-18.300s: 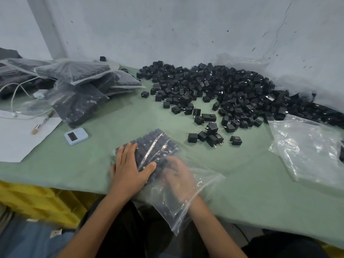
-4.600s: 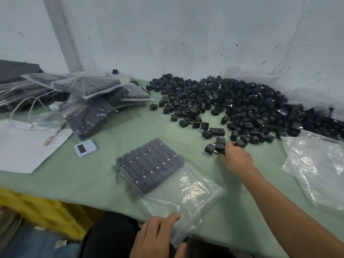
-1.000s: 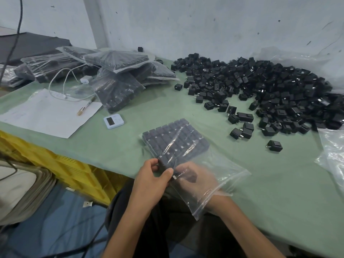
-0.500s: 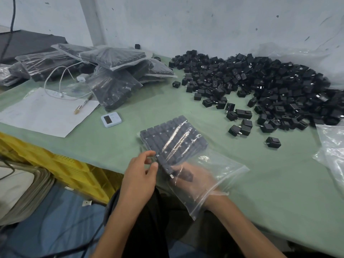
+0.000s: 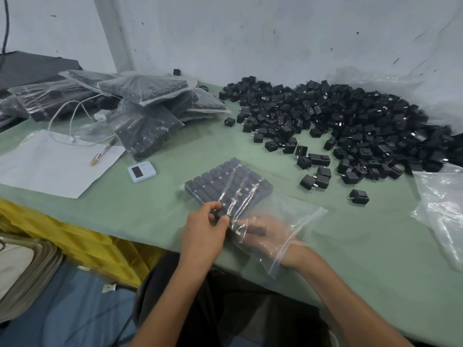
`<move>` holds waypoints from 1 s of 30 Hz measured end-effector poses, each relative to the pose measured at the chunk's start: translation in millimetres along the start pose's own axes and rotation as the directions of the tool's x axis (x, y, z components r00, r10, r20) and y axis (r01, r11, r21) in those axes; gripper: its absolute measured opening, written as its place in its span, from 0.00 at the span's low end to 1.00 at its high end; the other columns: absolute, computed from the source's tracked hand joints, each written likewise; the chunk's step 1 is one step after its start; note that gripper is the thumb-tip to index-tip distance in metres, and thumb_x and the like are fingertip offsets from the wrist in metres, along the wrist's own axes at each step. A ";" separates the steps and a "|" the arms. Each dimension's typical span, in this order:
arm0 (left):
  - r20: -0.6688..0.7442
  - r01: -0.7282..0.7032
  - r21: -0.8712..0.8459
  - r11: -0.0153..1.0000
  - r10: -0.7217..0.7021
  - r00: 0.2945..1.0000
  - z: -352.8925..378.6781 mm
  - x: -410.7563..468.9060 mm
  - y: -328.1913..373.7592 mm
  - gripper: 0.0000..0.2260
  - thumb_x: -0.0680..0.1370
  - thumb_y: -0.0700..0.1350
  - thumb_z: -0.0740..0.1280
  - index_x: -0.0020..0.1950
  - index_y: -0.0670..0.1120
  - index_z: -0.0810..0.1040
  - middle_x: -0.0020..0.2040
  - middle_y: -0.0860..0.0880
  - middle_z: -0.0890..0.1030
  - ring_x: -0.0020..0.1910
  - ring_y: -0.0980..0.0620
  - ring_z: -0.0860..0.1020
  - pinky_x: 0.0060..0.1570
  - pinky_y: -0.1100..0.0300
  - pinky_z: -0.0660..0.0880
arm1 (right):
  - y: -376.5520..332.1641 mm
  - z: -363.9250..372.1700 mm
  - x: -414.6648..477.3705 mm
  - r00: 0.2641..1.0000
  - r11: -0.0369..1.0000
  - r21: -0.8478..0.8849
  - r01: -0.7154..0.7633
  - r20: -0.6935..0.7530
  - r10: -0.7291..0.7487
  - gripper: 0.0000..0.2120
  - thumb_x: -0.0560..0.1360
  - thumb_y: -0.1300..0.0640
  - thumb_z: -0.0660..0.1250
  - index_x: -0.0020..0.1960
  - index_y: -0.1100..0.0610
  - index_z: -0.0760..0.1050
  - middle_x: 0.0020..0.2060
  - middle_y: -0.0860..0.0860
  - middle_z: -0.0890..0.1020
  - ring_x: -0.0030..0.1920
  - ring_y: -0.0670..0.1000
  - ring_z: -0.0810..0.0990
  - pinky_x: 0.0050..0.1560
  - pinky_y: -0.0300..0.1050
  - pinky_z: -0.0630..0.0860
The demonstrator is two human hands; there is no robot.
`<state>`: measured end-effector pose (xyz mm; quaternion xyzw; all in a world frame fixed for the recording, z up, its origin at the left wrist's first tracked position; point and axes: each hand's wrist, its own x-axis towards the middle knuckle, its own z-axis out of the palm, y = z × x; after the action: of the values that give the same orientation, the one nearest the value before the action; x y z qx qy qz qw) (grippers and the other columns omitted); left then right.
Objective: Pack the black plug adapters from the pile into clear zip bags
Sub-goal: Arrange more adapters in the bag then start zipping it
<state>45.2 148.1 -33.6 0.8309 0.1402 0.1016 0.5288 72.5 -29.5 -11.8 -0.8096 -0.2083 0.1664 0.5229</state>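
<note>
At nine o'clock a sheet of paper (image 5: 50, 166) lies on the green tabletop (image 5: 350, 259), with filled bags (image 5: 150, 96) heaped at eleven and a small white timer (image 5: 141, 171) just this side of them. By the near edge, at six o'clock, the clear zip bag (image 5: 295, 216) lies flat, mouth toward the person, with a packed block (image 5: 229, 184) of adapters in tight rows at its far end. The left hand (image 5: 204, 230) is outside the bag, its grip narrow, pinching the block's near corner through the film. The right hand (image 5: 270, 234) is wrist-deep inside, and through the plastic its grip looks closed round one loose adapter (image 5: 255, 230). The pile (image 5: 350, 121) sprawls from one to two o'clock, and empty bags (image 5: 443, 209) wait at three. To my eye the risk is in seating this piece. Pushed in crooked, its prongs may snag the film or shove the neat rows out of line. With the mouth so near the edge, a fumbled adapter could drop to the floor.
</note>
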 end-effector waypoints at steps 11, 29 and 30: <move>0.182 -0.313 0.241 0.919 0.274 0.944 1.3 13.9 -11.1 0.13 0.82 0.52 0.63 0.66 0.61 0.77 0.76 0.60 0.67 0.79 0.58 0.52 0.74 0.46 0.56 | 14.2 0.4 7.8 0.996 0.984 -0.159 -0.075 0.030 0.081 0.11 0.78 0.64 0.68 0.49 0.48 0.83 0.45 0.35 0.85 0.44 0.30 0.78 0.47 0.26 0.70; 0.300 -0.345 0.567 0.748 0.202 0.932 7.4 20.2 -21.1 0.22 0.83 0.60 0.43 0.77 0.69 0.53 0.79 0.67 0.44 0.68 0.73 0.27 0.74 0.56 0.45 | 3.3 -151.6 -29.3 0.961 0.976 -0.123 -0.182 -0.233 0.150 0.13 0.76 0.64 0.65 0.45 0.49 0.85 0.44 0.49 0.85 0.42 0.49 0.80 0.41 0.42 0.78; 0.303 -0.345 0.565 0.749 0.200 0.932 7.3 20.2 -19.9 0.22 0.83 0.60 0.43 0.78 0.69 0.53 0.78 0.68 0.44 0.69 0.72 0.28 0.74 0.56 0.45 | 6.2 -158.3 -8.3 0.919 0.940 -0.266 -0.212 -0.381 0.100 0.13 0.78 0.62 0.65 0.47 0.47 0.84 0.47 0.48 0.84 0.44 0.50 0.80 0.44 0.43 0.78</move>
<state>64.0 156.7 -54.4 0.9738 -0.0184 0.0334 0.2240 143.5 -159.1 45.9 -0.9108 -0.0655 0.0223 0.4071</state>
